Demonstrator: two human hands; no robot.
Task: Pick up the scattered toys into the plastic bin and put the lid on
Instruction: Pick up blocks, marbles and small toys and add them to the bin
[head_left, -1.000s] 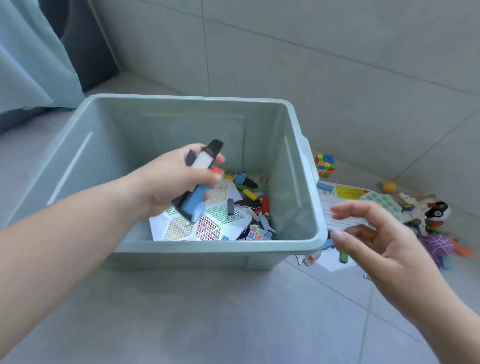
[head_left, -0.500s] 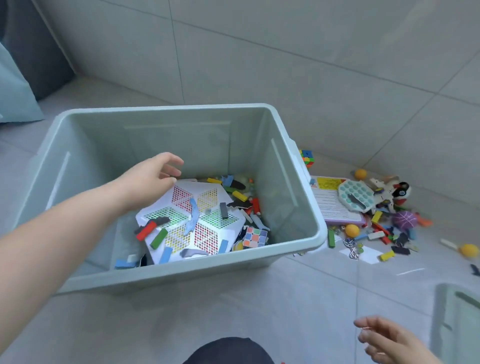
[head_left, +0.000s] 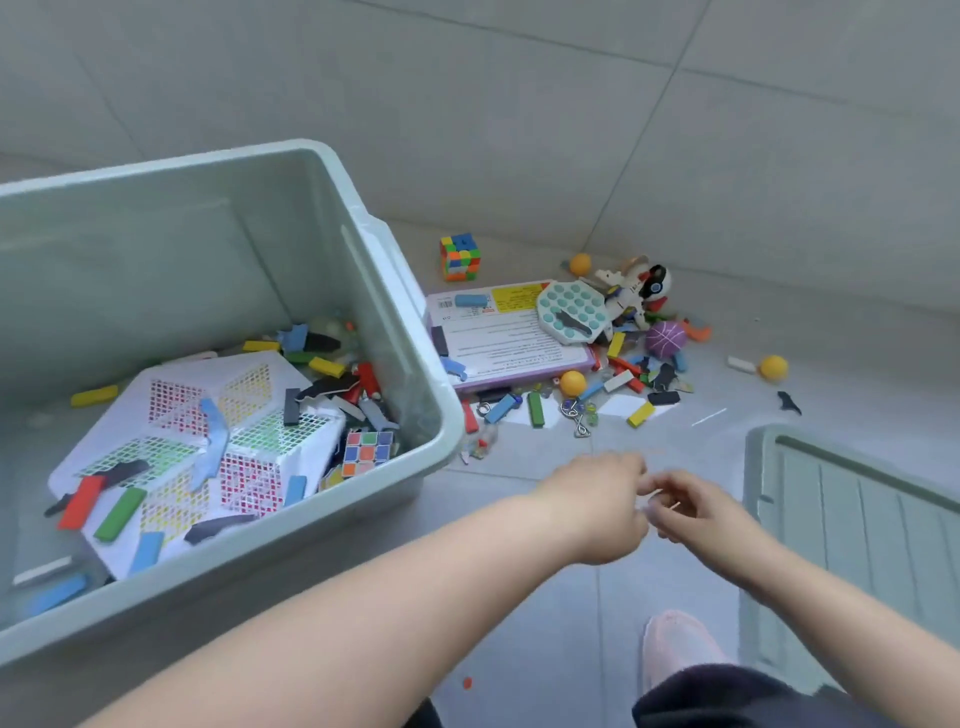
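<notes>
My hands are blurring with motion, so I cannot tell whether my left hand (head_left: 597, 506) is gripping anything; its fingers are curling downward and hiding the palm. My right hand (head_left: 698, 514) is looking loosely open, fingertips nearly touching the left, and I cannot make out whether they are pinching something small. The bin (head_left: 410, 364) is running off the left edge, so part of its floor is staying out of sight. The lid (head_left: 852, 525) is being cut off at the right edge. The toys (head_left: 597, 364) still on the floor are lying in a pile just right of the bin, beyond my hands.

I am counting three orange balls (head_left: 572, 383) on the floor, one puzzle cube (head_left: 460, 257) near the wall and a second cube (head_left: 366, 452) inside the bin, one flat box (head_left: 511, 332) with a round bubble toy (head_left: 571, 312) resting on it, and one purple ball (head_left: 666, 339). The small blocks are too jumbled to count.

Half a second ago my left hand was reaching into the bin; now it is out over the floor, meeting my right hand, and the lid is showing more fully.
</notes>
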